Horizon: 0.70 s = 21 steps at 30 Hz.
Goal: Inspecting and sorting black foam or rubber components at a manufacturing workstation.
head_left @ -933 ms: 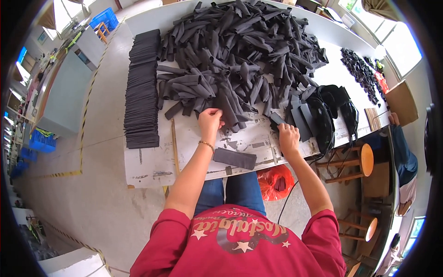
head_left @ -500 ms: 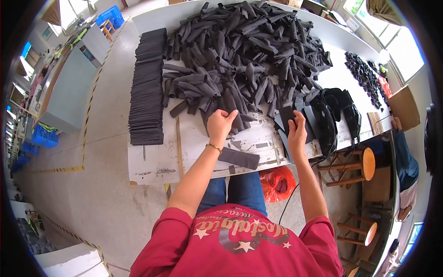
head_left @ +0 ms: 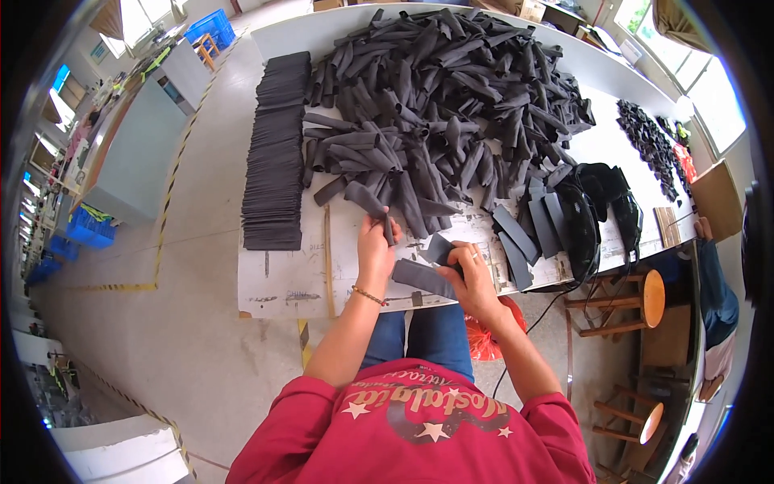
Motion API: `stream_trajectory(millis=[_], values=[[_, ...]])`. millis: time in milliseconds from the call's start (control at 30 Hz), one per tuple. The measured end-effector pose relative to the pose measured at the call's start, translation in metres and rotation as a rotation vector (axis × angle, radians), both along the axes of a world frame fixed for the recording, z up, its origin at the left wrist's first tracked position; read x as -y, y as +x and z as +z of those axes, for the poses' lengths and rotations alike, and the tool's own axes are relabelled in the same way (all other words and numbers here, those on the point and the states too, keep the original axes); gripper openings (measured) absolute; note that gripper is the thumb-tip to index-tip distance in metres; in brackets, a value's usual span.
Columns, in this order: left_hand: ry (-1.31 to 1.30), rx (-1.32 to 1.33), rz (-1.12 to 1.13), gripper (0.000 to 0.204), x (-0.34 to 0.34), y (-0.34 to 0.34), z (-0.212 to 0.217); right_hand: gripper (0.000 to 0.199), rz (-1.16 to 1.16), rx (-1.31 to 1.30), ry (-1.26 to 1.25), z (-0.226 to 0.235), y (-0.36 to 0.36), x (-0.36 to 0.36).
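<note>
My left hand (head_left: 377,252) is closed on a curled dark grey fabric piece (head_left: 365,198) at the near edge of a large heap of similar curled pieces (head_left: 439,89). To its right, my right hand (head_left: 477,281) pinches a small flat dark panel (head_left: 438,248), partly hidden by the fingers. Below that panel, a flat dark grey fabric piece (head_left: 421,277) lies near the table's front edge, between my two hands. Several loose flat dark panels (head_left: 516,246) are spread on the table to the right of my right hand.
A long row of flat, stacked dark pieces (head_left: 276,153) runs along the left of the white table (head_left: 278,282). Black glossy bundles with cords (head_left: 582,218) stand at the right. Wooden stools (head_left: 650,292) and a red plastic bag (head_left: 484,335) are below.
My right hand has come left from the loose panels, bringing one with it. My left hand has moved slightly down and now lifts a curled fabric piece from the heap's edge.
</note>
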<state>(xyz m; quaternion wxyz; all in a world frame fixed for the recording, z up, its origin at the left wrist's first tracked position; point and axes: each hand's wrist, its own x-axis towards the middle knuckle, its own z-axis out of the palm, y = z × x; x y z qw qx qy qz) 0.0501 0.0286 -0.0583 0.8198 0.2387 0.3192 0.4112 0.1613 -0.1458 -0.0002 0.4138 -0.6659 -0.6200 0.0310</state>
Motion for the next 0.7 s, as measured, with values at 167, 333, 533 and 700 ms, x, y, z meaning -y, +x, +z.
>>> stream_trajectory(millis=[167,333,533,700], values=[[-0.085,0.210,-0.085,0.033,-0.004,-0.021,0.000,0.041,-0.100,-0.326,-0.103,0.000,-0.023,-0.002],[-0.078,0.037,-0.082,0.040,0.002,-0.026,0.029,0.053,-0.077,-0.291,-0.169,0.007,-0.021,-0.002],[-0.021,0.052,-0.223,0.038,-0.001,-0.035,0.024,0.050,-0.110,-0.267,-0.039,0.015,-0.029,-0.004],[-0.033,0.018,-0.180,0.028,0.003,-0.033,0.027,0.034,-0.120,-0.145,0.018,0.012,-0.028,-0.004]])
